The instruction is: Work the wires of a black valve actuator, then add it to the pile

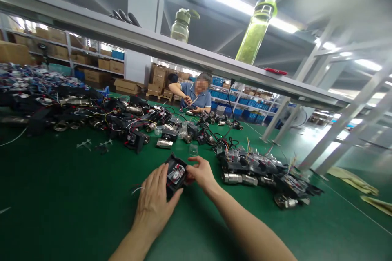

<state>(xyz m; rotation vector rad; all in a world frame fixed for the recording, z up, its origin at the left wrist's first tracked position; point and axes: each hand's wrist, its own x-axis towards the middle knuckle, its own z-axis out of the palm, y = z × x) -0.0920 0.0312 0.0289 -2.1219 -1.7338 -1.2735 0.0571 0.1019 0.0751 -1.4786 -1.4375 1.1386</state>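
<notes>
A black open housing [175, 174] with a small white and metal mechanism and red parts inside lies between my hands, low over the green table [92, 220]. Along its left side my left hand [155, 193] grips it, fingers on the far left edge and thumb on the near edge. Thin wires, one white and one dark red, stick out past that hand. My right hand [200, 173] is bent at the housing's right wall, thumb and index finger close to the edge; its other fingertips are hidden. Just beyond stands a small clear plastic cover [193, 149].
To the right lies a row of black assemblies with metal valves [249, 169]. A large heap of similar units [122, 118] spreads across the left and back. Across the table sits a person [196, 94] handling a part. A shelf [147, 40] overhead carries a green bottle [257, 28].
</notes>
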